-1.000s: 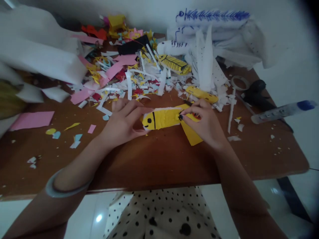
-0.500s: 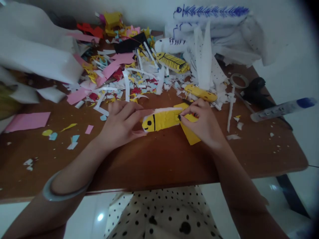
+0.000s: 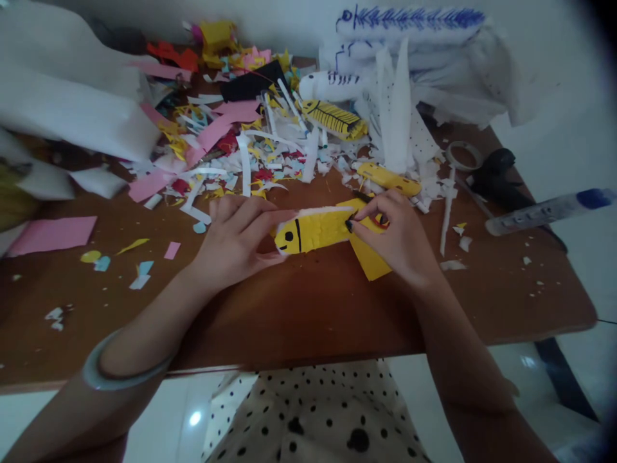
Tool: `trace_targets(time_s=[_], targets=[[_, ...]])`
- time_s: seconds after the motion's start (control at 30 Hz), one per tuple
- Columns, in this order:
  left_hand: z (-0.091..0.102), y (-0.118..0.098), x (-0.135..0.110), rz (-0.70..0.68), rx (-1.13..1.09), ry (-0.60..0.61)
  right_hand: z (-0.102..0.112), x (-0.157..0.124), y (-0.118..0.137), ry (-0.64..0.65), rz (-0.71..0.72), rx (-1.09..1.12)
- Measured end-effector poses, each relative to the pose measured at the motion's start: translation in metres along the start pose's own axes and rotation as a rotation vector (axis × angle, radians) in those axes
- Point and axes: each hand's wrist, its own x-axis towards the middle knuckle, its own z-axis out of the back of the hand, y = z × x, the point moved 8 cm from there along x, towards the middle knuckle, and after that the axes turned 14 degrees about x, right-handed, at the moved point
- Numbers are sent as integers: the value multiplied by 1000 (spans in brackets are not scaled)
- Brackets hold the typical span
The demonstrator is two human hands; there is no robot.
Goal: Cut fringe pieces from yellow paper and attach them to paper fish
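The yellow fish-shaped piece lies on the bench right between the two hands, its long axis running left to right, the tail end angled slightly toward the far side. Over on the left, the left hand has its fingers and thumb curved around the head end, gripping it; the right hand, just as near, pinches its fingertips close together at the tail beside a yellow sheet, though I can't tell quite what they grip.

Tabletop free on my near side; paper scraps block beyond my left hand, tape roll beyond right hand.
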Motion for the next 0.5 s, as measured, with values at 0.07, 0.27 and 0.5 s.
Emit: trace_targets(time_s=[0.07, 0.27, 0.5], targets=[[1, 2, 2, 3, -37, -15, 4, 1, -1, -7, 4, 12], [-7, 21, 4, 132, -187, 54, 15, 1, 16, -19, 288, -138], [-16, 28, 2, 179, -252, 85, 12, -10, 35, 44, 599, -355]])
